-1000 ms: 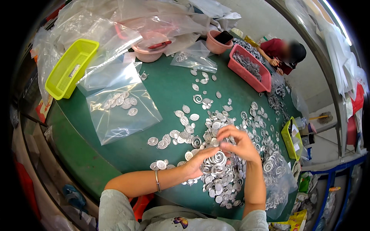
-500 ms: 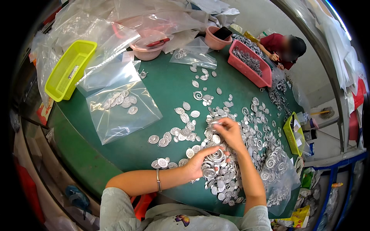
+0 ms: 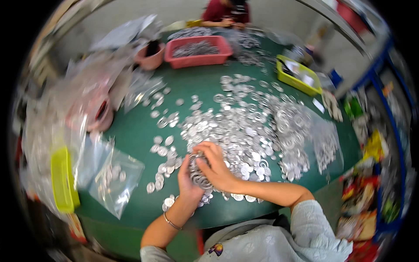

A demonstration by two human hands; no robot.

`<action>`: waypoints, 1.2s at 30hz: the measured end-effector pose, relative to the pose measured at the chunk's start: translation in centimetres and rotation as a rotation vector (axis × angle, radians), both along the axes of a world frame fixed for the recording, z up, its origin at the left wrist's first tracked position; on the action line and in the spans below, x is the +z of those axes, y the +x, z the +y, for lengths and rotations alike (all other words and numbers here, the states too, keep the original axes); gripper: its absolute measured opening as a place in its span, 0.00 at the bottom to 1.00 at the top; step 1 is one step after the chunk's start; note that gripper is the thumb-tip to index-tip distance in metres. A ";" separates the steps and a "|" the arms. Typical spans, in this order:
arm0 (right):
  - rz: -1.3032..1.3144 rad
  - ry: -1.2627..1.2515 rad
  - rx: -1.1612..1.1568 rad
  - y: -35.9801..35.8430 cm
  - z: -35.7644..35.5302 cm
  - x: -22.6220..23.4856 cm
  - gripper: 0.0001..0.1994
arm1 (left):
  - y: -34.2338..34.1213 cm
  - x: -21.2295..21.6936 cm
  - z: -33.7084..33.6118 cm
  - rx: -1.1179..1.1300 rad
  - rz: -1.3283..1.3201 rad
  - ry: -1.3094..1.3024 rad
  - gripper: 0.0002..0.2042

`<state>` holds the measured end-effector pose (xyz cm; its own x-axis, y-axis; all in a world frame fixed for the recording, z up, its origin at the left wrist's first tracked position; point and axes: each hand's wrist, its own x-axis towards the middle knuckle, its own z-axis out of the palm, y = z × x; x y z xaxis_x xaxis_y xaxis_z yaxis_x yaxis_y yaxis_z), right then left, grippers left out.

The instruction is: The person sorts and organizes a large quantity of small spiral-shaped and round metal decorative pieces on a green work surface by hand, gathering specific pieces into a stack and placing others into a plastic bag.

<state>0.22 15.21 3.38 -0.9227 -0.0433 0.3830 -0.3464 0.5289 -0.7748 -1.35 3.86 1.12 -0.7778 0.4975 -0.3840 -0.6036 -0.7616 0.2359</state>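
Observation:
A handful of round silver spiral pendants (image 3: 199,174) sits between my two hands, above the near edge of the pile. My left hand (image 3: 187,181) is closed round them from the left, its thumb upright. From the right, my right hand (image 3: 216,169) curls over the same pendants, with fingers on top. Motion blur hides the finer detail. Just beyond lies a wide pile of silver medals and spirals (image 3: 231,135) on the green table (image 3: 131,150). Small groups of oval medals (image 3: 162,151) are spread left of the pile.
A clear bag with medals (image 3: 115,179) and a yellow-green basket (image 3: 64,181) lie at left. Pink tubs (image 3: 149,59) and a pink basket (image 3: 198,60) stand farther back. Across the table a person in dark red (image 3: 218,12) works. Bagged spirals (image 3: 292,122) and another yellow-green basket (image 3: 301,83) are at right.
The view has swung to the right. My right hand has come from the pile to the pendants in my left hand and closed over them.

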 end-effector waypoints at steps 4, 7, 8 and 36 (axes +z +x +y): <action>-0.053 -0.493 -0.161 1.3 -3.0 -2.7 0.22 | 0.0 0.7 0.3 0.117 0.068 -0.040 0.15; 0.004 -0.781 -0.196 2.1 -4.1 -2.6 0.20 | 0.7 0.6 0.9 0.178 0.114 -0.078 0.15; -0.015 -0.898 -0.206 2.5 -3.2 -2.2 0.20 | 0.8 0.9 2.0 0.156 0.168 -0.095 0.15; 0.071 -1.513 -0.433 8.3 22.1 5.3 0.09 | 5.4 8.3 27.0 -0.246 0.884 -0.412 0.25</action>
